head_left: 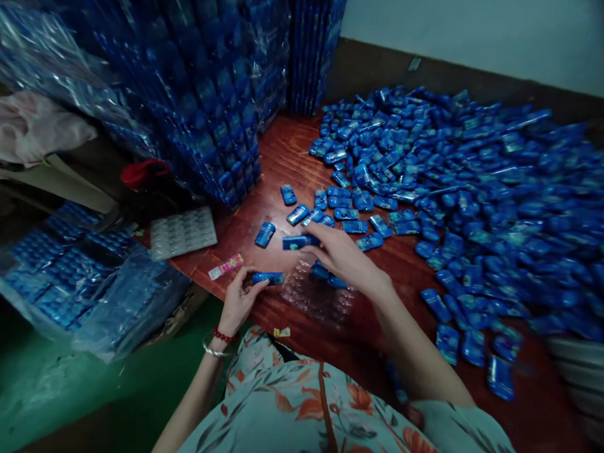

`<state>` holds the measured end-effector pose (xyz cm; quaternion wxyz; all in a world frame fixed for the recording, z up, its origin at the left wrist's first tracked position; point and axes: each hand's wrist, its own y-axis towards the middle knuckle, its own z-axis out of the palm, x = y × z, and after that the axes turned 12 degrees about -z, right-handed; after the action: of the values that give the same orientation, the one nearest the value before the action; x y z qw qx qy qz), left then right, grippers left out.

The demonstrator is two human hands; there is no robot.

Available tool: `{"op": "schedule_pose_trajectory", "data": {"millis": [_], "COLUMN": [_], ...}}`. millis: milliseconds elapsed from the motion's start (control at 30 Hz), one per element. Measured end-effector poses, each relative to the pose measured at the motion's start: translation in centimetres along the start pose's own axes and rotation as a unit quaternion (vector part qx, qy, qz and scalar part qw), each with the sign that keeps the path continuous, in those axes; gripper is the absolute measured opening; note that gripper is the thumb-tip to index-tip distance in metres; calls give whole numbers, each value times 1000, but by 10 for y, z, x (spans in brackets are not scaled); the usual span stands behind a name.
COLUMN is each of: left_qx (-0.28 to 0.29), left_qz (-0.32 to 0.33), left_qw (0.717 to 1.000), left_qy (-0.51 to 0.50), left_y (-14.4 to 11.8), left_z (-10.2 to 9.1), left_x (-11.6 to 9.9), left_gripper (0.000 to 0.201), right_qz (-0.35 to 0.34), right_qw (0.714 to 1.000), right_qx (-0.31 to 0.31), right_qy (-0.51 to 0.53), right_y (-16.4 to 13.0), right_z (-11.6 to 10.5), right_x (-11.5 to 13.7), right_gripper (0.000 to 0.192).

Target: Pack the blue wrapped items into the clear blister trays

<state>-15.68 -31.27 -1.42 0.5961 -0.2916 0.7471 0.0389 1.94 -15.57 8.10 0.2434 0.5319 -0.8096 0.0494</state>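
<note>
My left hand (239,299) pinches a small glossy blue case (267,278) between thumb and fingers, low over the table's near edge. Another blue case (293,242) is gripped at one end by my right hand (344,255), just above the tabletop. Below my right hand lies a clear plastic tray (310,296) with moulded pockets. A few blue cases (328,273) sit at its far side, partly hidden by my right wrist. Several loose cases (265,235) lie beyond my hands. What is printed on the cases is too small to read.
A large heap of blue cases (460,173) covers the table's right side. Tall stacks of filled trays (196,91) rise at the back left. A grey blister tray (183,233) and a pink strip (226,266) lie left. Bagged trays (78,276) stand lower left, off the red-brown table (283,144).
</note>
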Motion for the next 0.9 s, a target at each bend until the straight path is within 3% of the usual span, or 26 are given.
{"op": "schedule_pose_trajectory", "data": {"millis": [100, 167, 267, 433, 500, 600, 767, 900], "left_qx": [12, 46, 89, 104, 112, 130, 175, 168], "left_qz": [106, 179, 259, 377, 409, 431, 437, 414], "left_qw": [992, 978, 950, 881, 855, 826, 761, 756], "left_qy": [67, 101, 148, 266, 299, 340, 446, 479], "left_y": [-11, -13, -9, 4, 7, 7, 2, 2], "left_z": [15, 28, 46, 59, 59, 61, 73, 79], "left_x": [-17, -23, -22, -13, -14, -21, -39, -37], "left_gripper": [16, 14, 21, 27, 28, 25, 22, 23], "right_qz": [36, 116, 199, 158, 127, 79, 11, -28], "right_qw": [991, 983, 967, 959, 969, 984, 979, 977], "right_qx": [-33, -52, -112, -227, -213, -130, 1, 22], "right_qy": [127, 131, 116, 64, 13, -91, -205, -210], "right_y": [-59, -96, -133, -145, -145, -141, -120, -110], "right_z": [-22, -15, 21, 76, 83, 80, 65, 65], "right_x": [12, 17, 22, 23, 21, 18, 20, 17], "right_gripper": [26, 26, 22, 23, 29, 35, 32, 33]}}
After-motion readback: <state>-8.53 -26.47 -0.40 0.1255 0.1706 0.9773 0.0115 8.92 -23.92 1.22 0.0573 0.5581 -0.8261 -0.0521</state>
